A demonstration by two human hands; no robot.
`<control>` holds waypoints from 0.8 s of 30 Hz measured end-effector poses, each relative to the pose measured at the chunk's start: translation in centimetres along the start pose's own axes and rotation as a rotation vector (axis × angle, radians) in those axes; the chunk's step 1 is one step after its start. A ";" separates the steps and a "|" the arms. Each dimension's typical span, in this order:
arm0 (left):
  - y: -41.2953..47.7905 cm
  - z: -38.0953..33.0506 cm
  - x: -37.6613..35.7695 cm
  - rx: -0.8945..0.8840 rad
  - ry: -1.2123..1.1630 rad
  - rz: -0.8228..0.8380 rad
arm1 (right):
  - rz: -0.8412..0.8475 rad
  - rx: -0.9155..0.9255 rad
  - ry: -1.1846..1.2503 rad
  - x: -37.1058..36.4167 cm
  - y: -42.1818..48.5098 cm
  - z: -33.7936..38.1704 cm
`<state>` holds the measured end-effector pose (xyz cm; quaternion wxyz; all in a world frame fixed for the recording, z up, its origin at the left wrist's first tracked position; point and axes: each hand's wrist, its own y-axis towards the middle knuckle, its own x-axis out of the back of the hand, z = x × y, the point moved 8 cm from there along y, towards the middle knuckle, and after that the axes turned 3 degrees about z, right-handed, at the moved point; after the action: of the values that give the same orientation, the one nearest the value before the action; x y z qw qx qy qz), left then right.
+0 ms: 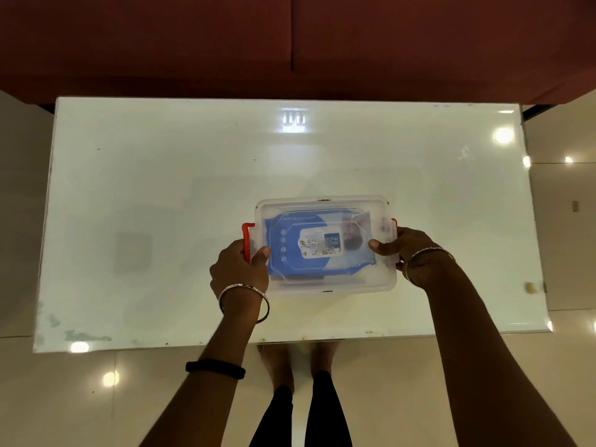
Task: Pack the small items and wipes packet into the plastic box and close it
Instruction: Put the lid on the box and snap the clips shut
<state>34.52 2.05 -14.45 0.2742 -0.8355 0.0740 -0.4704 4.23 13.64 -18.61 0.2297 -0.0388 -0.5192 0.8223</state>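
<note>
A clear plastic box (325,204) with its lid on stands on the white table, near the front middle. Through the lid I see a blue wipes packet (290,272) lying flat inside. The small items are not visible. My left hand (238,269) grips the box's left end, fingers over the red latch (246,235), thumb on the lid. At the right end, my right hand (409,253) holds the box with its thumb on the lid; the right red latch (394,221) shows just above the fingers.
The glossy white table (161,188) reaches from a dark red sofa (290,43) at the back to its front edge near my legs. Pale tiled floor lies on both sides. Light reflections dot the tabletop.
</note>
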 end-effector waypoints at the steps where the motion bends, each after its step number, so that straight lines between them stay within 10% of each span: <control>1: 0.0 -0.1 0.1 -0.006 0.005 -0.006 | -0.021 0.012 0.009 0.1 -0.1 0.0; 24: -1.5 -1.5 0.2 -0.171 0.072 -0.105 | -0.601 0.385 -0.293 -0.1 -4.9 0.4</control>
<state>33.17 2.68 -12.91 0.1739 -0.8410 0.0799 -0.5060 5.82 15.01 -14.21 0.3867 0.2769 -0.3708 0.7977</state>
